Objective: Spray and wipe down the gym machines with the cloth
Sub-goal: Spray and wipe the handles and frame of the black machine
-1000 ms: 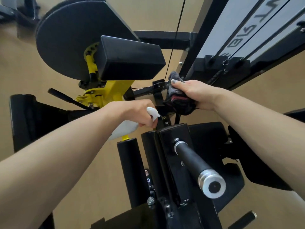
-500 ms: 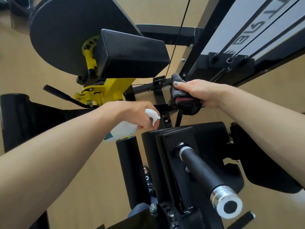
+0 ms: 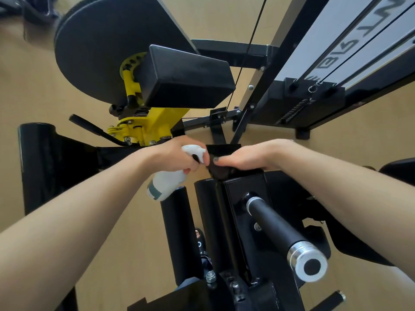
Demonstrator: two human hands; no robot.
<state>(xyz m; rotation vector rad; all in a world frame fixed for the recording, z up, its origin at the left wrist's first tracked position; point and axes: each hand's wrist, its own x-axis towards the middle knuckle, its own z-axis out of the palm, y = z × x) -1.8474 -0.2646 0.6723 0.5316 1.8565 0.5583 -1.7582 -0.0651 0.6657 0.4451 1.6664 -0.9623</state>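
**Cloth coming down onto the lever arm's top plate**

The right hand (image 3: 244,157) is dropping from the cable bracket in the upper middle to frame centre, fingers clamping the dark cloth (image 3: 221,172) against the black plate (image 3: 243,179) above the chrome-capped bar (image 3: 283,230). The left hand (image 3: 179,157) is gripping the white spray bottle (image 3: 166,182) just beside it, nozzle toward the cloth. The wiping is likely moving to a new surface.
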